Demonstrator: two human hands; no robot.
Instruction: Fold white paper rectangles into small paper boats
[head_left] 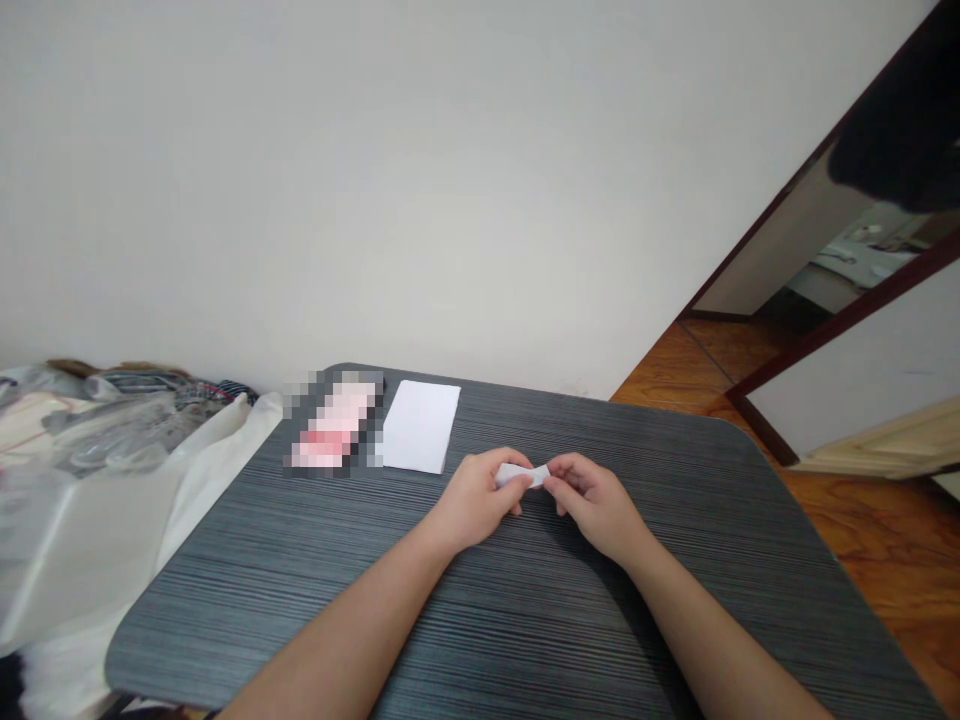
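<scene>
Between my two hands, just above the dark table (480,590), is a small folded strip of white paper (537,474). My left hand (484,495) pinches its left part with thumb and fingers. The right end is gripped between the thumb and fingertips of my right hand (596,503). Part of the strip is hidden behind my fingers. Beyond my left hand, a stack of white paper sheets (421,425) lies flat on the table.
A pixelated pink and white object (337,425) lies left of the sheets. Plastic bags and cloth (135,440) are heaped beside the table's left edge. A pale wall (420,200) stands behind; on the right are a wooden floor (862,530) and a doorway.
</scene>
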